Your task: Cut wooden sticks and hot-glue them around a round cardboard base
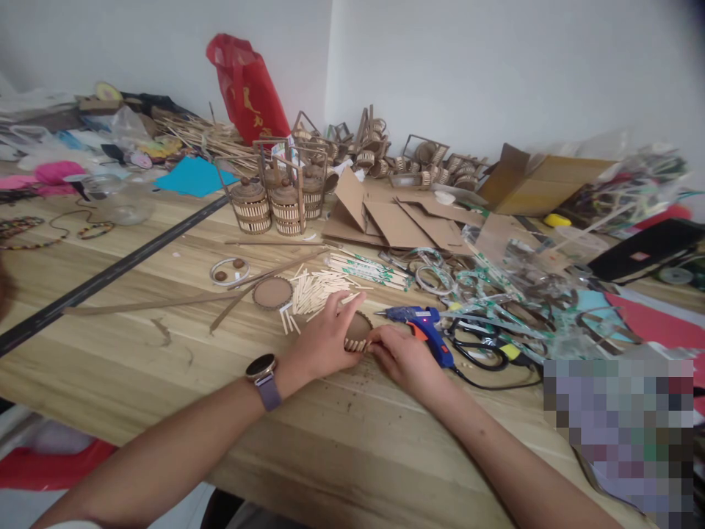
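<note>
My left hand (324,339) grips a small round brown cardboard piece (360,328), its thumb along the near side and its fingers over the far edge. Short pale wooden sticks stand side by side along the near rim. My right hand (406,361) has its thumb and forefinger pinched at the right end of that row; what they hold is too small to make out. Just behind lies a pile of short cut sticks (316,288). A second cardboard disc (272,292) with a dark rim lies to the left. A blue glue gun (427,323) rests beside my right hand.
Behind stand several small lidded wooden buckets (250,208). Flattened cardboard (393,220) and wrapped chopsticks (369,270) lie in the middle. Black-handled scissors (479,353) and torn wrappers crowd the right. Long brown strips (148,303) and a dark metal strip (115,272) cross the left side.
</note>
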`<action>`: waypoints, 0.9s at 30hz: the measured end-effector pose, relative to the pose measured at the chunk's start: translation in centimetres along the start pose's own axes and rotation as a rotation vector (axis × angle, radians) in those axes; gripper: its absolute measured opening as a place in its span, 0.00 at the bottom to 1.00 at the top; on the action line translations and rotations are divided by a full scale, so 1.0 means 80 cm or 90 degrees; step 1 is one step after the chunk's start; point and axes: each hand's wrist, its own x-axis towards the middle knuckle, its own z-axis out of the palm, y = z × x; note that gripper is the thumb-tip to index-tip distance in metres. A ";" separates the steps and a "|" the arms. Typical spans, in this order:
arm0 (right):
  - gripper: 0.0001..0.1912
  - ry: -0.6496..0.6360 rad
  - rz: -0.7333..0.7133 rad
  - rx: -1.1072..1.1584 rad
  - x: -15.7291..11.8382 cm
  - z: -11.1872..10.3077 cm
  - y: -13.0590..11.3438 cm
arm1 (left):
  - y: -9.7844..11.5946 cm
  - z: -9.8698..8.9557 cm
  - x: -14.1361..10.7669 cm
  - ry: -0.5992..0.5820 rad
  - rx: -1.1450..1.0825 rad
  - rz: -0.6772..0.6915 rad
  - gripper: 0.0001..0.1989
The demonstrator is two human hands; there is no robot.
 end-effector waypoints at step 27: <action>0.17 0.067 0.351 -0.249 -0.035 -0.073 0.028 | -0.005 -0.013 0.004 0.015 0.011 -0.015 0.60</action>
